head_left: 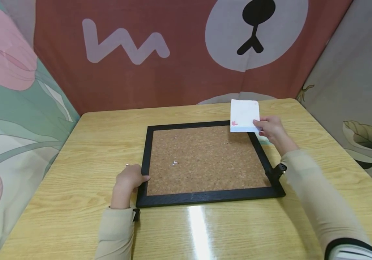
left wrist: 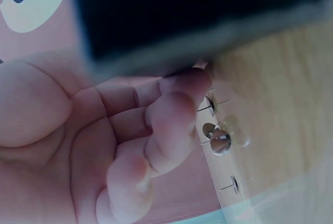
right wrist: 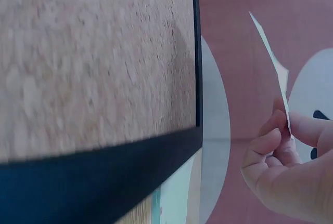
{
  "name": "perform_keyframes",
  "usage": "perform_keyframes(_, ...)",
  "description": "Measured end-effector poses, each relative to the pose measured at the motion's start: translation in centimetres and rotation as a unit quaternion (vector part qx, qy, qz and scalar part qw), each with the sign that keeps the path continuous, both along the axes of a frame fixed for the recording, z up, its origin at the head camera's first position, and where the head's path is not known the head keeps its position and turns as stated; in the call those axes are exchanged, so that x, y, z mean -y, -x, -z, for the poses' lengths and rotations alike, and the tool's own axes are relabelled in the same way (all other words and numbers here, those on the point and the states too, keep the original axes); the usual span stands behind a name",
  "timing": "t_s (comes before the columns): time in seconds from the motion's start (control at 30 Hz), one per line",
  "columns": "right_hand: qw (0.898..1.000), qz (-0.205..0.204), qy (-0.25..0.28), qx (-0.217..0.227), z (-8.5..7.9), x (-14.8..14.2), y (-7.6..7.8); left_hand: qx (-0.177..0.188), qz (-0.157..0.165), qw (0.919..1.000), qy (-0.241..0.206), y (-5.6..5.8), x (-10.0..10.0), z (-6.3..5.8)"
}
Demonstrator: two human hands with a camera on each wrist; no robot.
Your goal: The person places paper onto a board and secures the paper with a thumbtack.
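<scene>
A black-framed cork board (head_left: 205, 159) lies on the table. My left hand (head_left: 128, 182) grips its left edge, thumb on top of the frame; in the left wrist view the fingers (left wrist: 171, 125) curl beneath the dark frame (left wrist: 203, 16). My right hand (head_left: 272, 130) pinches a white sheet of note paper (head_left: 244, 115) with a small pink print, above the board's far right corner. Seen edge-on in the right wrist view, the paper (right wrist: 276, 63) sits between thumb and fingers. A small shiny cluster, perhaps pins, (head_left: 174, 163) is on the cork.
Several metal thumbtacks (left wrist: 221, 142) lie on the table past the left fingers. A pale green and white paper item (head_left: 264, 140) shows beside the board's right edge, partly hidden by the right hand. Printed cloth (head_left: 140, 79) hangs behind the wooden table (head_left: 75, 180).
</scene>
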State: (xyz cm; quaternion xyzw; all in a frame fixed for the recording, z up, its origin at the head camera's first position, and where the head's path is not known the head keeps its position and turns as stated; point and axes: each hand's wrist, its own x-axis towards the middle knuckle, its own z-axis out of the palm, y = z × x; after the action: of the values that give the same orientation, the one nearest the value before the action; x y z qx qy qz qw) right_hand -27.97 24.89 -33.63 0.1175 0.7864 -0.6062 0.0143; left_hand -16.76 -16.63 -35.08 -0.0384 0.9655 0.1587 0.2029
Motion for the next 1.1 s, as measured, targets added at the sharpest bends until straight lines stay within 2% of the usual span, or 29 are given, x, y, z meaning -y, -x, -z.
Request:
perform_keyframes(0.23,0.997,-0.067,0.023,0.019,0.0,1.9,0.0,0.001,-0.001,1.0,0.0,-0.1,0.1,0.0)
perform_keyframes(0.53,0.986,-0.149,0.033,0.062,0.2,5.4,0.1,0.002,0.0,1.0,0.002,-0.1,0.1,-0.2)
perform_keyframes(0.8,0.982,-0.168,0.015,0.089,0.6,8.9,0.4,-0.002,0.001,0.9999,0.01,0.2,-0.1,-0.1)
perform_keyframes(0.9,0.979,-0.174,0.035,0.104,0.8,10.2,0.4,-0.003,-0.001,0.9999,0.01,0.2,-0.1,0.0)
perform_keyframes(1.1,0.966,-0.202,0.094,0.13,1.5,12.4,0.6,-0.005,-0.007,0.9999,0.009,0.3,0.1,0.4)
